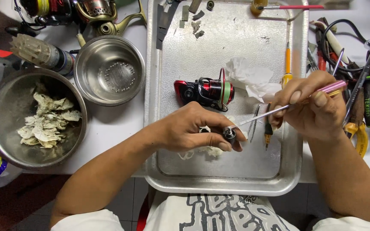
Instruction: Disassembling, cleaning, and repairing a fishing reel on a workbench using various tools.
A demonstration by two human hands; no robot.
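Steel tray [298, 107] sits in the middle of the white surface [112, 128], and both hands work just above its near half. The left hand [193, 130] has its grip pinched shut on a small dark round part [229, 133], thumb below and fingertips on top, holding it over some crumpled white paper scraps lying on the tray. The right hand [311, 107] grasps a pink-handled tool [296, 102] like a pen, and its thin metal shaft slants down to the left until the tip meets the small part.

Just beyond the left hand, a red and black fishing reel [204, 92] lies on its side on the tray, with a crumpled white tissue [251, 77] touching its right end. A yellow-handled screwdriver [287, 64] lies along the tray's right wall.

To the left of the tray stand two steel bowls: an empty bowl [109, 70] near the tray, and a larger bowl [35, 119] holding dirty wadded paper. A heap of pliers and cables [360, 64] crowds the surface on the right.
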